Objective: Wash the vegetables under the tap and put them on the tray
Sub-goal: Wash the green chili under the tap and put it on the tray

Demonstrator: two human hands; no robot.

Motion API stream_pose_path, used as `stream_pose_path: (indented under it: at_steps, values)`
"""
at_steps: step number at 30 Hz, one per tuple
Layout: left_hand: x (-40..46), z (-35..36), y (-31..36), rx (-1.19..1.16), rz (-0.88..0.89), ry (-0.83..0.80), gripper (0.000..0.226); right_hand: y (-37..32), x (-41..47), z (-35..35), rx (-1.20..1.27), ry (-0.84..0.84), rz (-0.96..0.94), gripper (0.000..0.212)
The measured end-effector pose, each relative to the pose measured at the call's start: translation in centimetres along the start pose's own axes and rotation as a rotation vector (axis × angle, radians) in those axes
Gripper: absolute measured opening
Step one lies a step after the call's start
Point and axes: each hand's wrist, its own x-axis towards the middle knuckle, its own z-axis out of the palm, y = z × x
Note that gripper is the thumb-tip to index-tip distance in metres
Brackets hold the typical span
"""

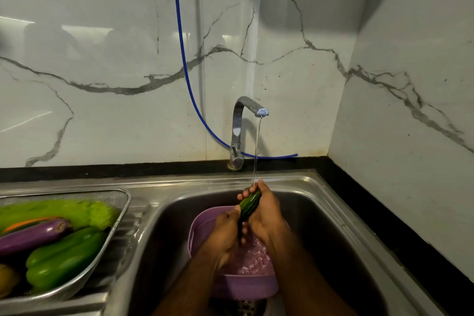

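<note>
Over sink basin (320,213), above purple colander (246,287): left hand (225,233) wraps lower end of cucumber (249,205); right hand (264,210) curls round upper half, fingertips (247,190) showing past it. Cucumber tilted, tip under thin stream from tap (243,126). Judgement: light, stiff, wet skin slippery; grip mid-body, both ends supported. Left, on drainboard: metal tray (116,215) with bell pepper (64,259), aubergine (30,236).
</note>
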Motion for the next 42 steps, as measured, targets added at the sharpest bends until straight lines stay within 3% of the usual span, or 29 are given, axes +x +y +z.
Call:
stream_pose_path:
  at_steps: [7, 10, 13, 17, 22, 26, 30, 33, 37, 40, 42]
  values:
    - [-0.5, 0.0, 0.1, 0.01, 0.032, -0.028, 0.046, 0.7, 0.9, -0.5, -0.139, 0.005, -0.188, 0.042]
    - [-0.8, 0.2, 1.0, -0.086, 0.082, -0.058, 0.034, 0.4, 0.1, -0.9, -0.171, -0.125, -0.166, 0.036]
    - [-1.0, 0.3, 1.3, -0.06, 0.152, -0.083, 0.026, 0.5, -0.5, -1.2, -0.436, -0.17, -0.132, 0.031]
    - [-0.6, 0.3, 1.0, 0.071, 0.205, -0.081, 0.039, 1.5, 0.0, -1.1, -0.682, -0.157, -0.133, 0.029]
    - [-0.3, 0.8, 1.0, 0.191, 0.313, -0.095, 0.061, 2.0, 0.6, -2.0, -0.602, -0.146, -0.034, 0.028]
    - [0.2, 0.8, 0.9, 0.226, 0.445, 0.049, 0.03, 1.0, 0.4, -1.6, -0.556, -0.054, -0.156, 0.033]
    - [-0.1, 0.9, 0.3, 0.298, 0.38, 0.132, 0.01, 0.3, 0.8, -0.5, -0.55, 0.077, -0.133, 0.045]
    - [-0.6, 1.1, 0.3, 0.277, 0.273, 0.028, 0.007, -0.1, 1.2, -0.6, -0.375, 0.084, -0.042, 0.052]
    - [0.1, 1.1, 0.1, 0.296, 0.276, 0.081, 0.014, 0.5, 1.3, -1.5, -0.37, -0.037, -0.023, 0.028]
    - [0.1, 0.9, 0.1, 0.42, 0.358, 0.16, 0.01, 1.5, 1.2, -1.6, -0.485, -0.114, -0.107, 0.072]
    - [-0.2, 0.8, 0.4, 0.457, 0.416, 0.198, 0.005, 1.8, 0.8, -1.0, -0.531, -0.067, -0.193, 0.072]
